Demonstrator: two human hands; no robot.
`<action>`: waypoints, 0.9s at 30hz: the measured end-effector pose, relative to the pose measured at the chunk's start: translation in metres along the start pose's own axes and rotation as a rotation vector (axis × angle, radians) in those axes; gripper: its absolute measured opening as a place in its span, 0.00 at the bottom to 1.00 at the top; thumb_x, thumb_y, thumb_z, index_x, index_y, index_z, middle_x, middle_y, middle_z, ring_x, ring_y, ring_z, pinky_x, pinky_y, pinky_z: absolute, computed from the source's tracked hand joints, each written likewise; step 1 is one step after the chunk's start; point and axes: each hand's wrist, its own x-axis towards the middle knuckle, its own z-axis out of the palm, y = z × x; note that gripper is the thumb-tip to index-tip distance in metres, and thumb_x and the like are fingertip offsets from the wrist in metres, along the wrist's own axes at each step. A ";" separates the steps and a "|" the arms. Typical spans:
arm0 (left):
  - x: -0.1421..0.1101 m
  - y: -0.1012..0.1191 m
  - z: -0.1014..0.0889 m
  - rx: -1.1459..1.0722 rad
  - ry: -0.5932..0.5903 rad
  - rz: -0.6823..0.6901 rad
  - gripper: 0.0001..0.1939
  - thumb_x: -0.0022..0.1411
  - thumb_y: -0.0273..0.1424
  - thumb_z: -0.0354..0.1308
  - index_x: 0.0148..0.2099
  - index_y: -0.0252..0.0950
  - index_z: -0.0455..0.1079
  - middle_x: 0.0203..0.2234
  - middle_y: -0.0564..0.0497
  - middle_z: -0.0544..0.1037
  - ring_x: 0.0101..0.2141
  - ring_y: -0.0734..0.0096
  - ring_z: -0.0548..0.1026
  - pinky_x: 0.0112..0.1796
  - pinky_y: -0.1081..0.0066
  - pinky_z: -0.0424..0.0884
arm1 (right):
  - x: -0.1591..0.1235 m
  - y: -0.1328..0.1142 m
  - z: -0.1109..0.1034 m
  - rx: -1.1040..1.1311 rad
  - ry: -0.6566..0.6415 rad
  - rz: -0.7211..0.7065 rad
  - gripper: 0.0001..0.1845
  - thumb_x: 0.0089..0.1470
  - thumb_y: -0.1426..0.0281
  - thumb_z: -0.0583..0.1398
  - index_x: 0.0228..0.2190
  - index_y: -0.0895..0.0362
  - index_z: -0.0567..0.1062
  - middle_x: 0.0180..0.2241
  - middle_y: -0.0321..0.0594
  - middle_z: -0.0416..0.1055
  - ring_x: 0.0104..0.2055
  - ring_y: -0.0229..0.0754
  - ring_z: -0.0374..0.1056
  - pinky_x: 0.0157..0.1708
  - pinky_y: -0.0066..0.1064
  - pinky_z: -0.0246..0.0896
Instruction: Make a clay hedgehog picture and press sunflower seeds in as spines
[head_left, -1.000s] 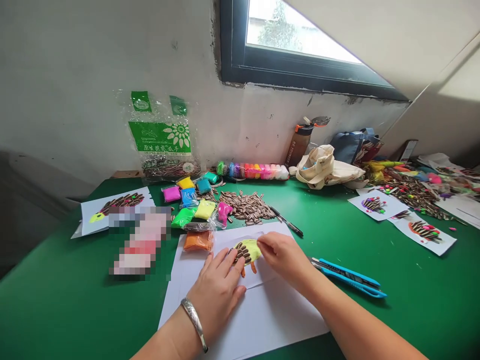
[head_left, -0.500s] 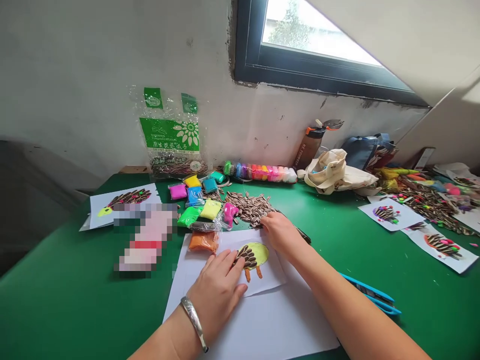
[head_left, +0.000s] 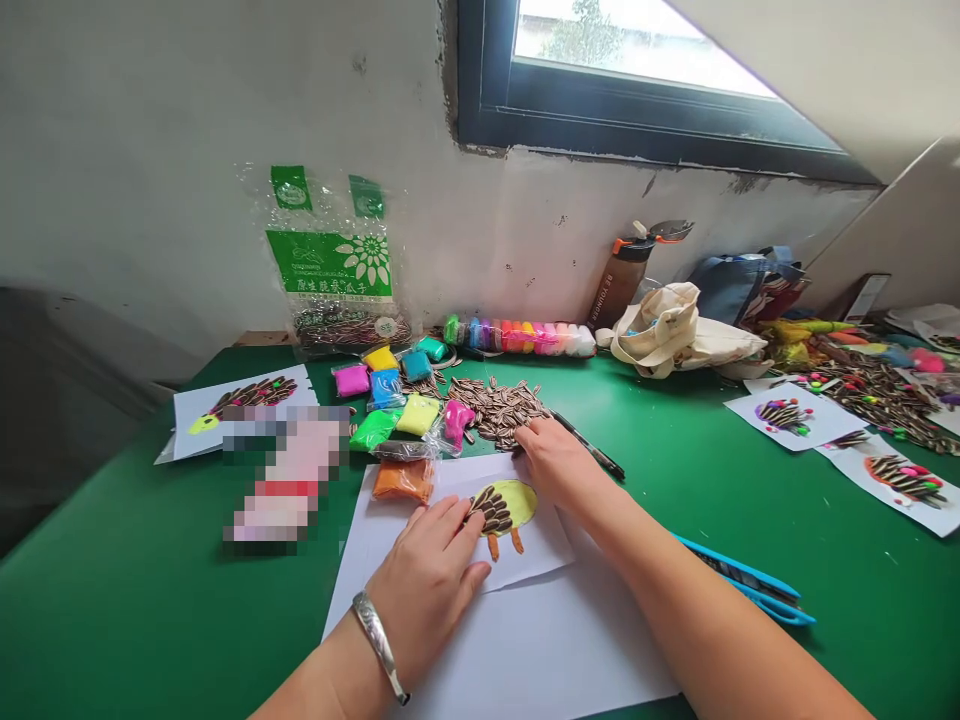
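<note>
My left hand (head_left: 435, 565) lies with its fingers stretched over the left part of a small white paper (head_left: 536, 572), a silver bangle on its wrist. On that paper is a yellow-green clay shape (head_left: 523, 498) with two orange clay legs, its left part covered in overlapping sunflower seeds (head_left: 491, 510). At the near edge of a loose pile of sunflower seeds (head_left: 499, 405), the fingers of my right hand (head_left: 555, 455) are bent together. Whatever is between its fingertips is hidden. A larger white sheet (head_left: 555, 650) lies under the small paper.
Left of the pile are bagged coloured clays (head_left: 418, 414) and an orange clay bag (head_left: 403, 480). A black pen (head_left: 592, 448) and blue-handled tool (head_left: 750, 580) lie rightward. Behind stand a seed bag (head_left: 330, 265) and bottle (head_left: 621, 280). Finished seed pictures (head_left: 784, 420) lie right.
The view has shifted slightly, and more of the black pen shows beside my right hand. My right hand stays at the seed pile; my left hand keeps its place on the paper.
</note>
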 end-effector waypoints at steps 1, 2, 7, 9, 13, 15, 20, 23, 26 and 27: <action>0.000 0.000 0.000 -0.002 0.006 -0.001 0.18 0.64 0.28 0.52 0.55 0.30 0.67 0.51 0.38 0.74 0.51 0.48 0.72 0.49 0.46 0.72 | -0.001 0.002 0.000 0.010 0.001 0.002 0.10 0.51 0.82 0.53 0.30 0.58 0.70 0.31 0.44 0.67 0.37 0.44 0.61 0.38 0.30 0.52; 0.000 0.000 0.000 -0.006 0.011 -0.003 0.18 0.64 0.28 0.52 0.55 0.31 0.67 0.51 0.38 0.74 0.51 0.49 0.72 0.49 0.46 0.72 | -0.002 0.003 0.000 0.022 0.005 0.005 0.11 0.51 0.83 0.52 0.31 0.58 0.69 0.32 0.44 0.67 0.37 0.43 0.61 0.38 0.29 0.52; -0.001 -0.001 -0.001 -0.030 0.031 -0.002 0.18 0.63 0.28 0.52 0.55 0.30 0.67 0.50 0.37 0.74 0.51 0.49 0.72 0.48 0.46 0.73 | -0.008 0.005 -0.003 0.157 0.092 0.147 0.13 0.51 0.83 0.49 0.32 0.57 0.67 0.31 0.41 0.67 0.33 0.41 0.59 0.34 0.28 0.51; 0.000 -0.001 -0.002 -0.029 0.034 0.002 0.19 0.63 0.28 0.53 0.55 0.29 0.67 0.50 0.37 0.74 0.51 0.48 0.72 0.48 0.46 0.73 | -0.012 0.003 -0.007 0.253 0.170 0.210 0.10 0.55 0.79 0.48 0.32 0.56 0.67 0.29 0.38 0.66 0.29 0.39 0.57 0.31 0.28 0.51; 0.002 0.000 -0.004 -0.029 0.049 0.014 0.18 0.63 0.27 0.52 0.55 0.30 0.67 0.50 0.38 0.74 0.51 0.49 0.73 0.48 0.48 0.73 | -0.021 -0.008 -0.017 0.586 0.335 0.216 0.09 0.61 0.69 0.48 0.37 0.54 0.67 0.31 0.37 0.68 0.30 0.37 0.61 0.32 0.27 0.55; 0.002 -0.001 -0.004 -0.036 0.053 0.017 0.18 0.64 0.28 0.51 0.55 0.31 0.68 0.50 0.39 0.75 0.51 0.50 0.73 0.48 0.48 0.73 | -0.026 -0.015 -0.020 0.767 0.315 0.254 0.09 0.60 0.66 0.51 0.39 0.54 0.68 0.27 0.34 0.68 0.27 0.36 0.61 0.30 0.26 0.56; 0.002 -0.004 -0.001 -0.021 0.067 0.021 0.18 0.65 0.30 0.51 0.55 0.32 0.68 0.52 0.39 0.74 0.52 0.49 0.71 0.49 0.48 0.72 | -0.031 -0.028 -0.015 1.134 0.071 0.333 0.08 0.55 0.64 0.55 0.28 0.55 0.69 0.20 0.30 0.62 0.21 0.34 0.59 0.23 0.25 0.55; 0.003 -0.005 0.001 -0.026 0.080 0.031 0.19 0.65 0.30 0.50 0.56 0.31 0.68 0.52 0.38 0.73 0.53 0.49 0.71 0.49 0.49 0.72 | -0.029 -0.030 -0.009 1.202 0.013 0.307 0.07 0.53 0.66 0.55 0.27 0.55 0.70 0.22 0.31 0.63 0.22 0.34 0.61 0.22 0.24 0.57; 0.005 -0.006 0.002 -0.031 0.079 0.035 0.19 0.66 0.31 0.51 0.57 0.31 0.67 0.53 0.39 0.73 0.54 0.49 0.70 0.49 0.50 0.72 | -0.026 -0.030 -0.003 1.108 0.047 0.280 0.07 0.52 0.68 0.54 0.26 0.55 0.71 0.22 0.32 0.64 0.23 0.34 0.61 0.22 0.23 0.57; 0.006 -0.006 0.002 -0.029 0.076 0.039 0.20 0.66 0.32 0.51 0.57 0.30 0.67 0.53 0.39 0.72 0.54 0.49 0.69 0.49 0.50 0.72 | -0.026 -0.030 -0.002 1.064 0.064 0.270 0.07 0.51 0.69 0.53 0.26 0.55 0.71 0.22 0.32 0.65 0.23 0.34 0.61 0.23 0.23 0.56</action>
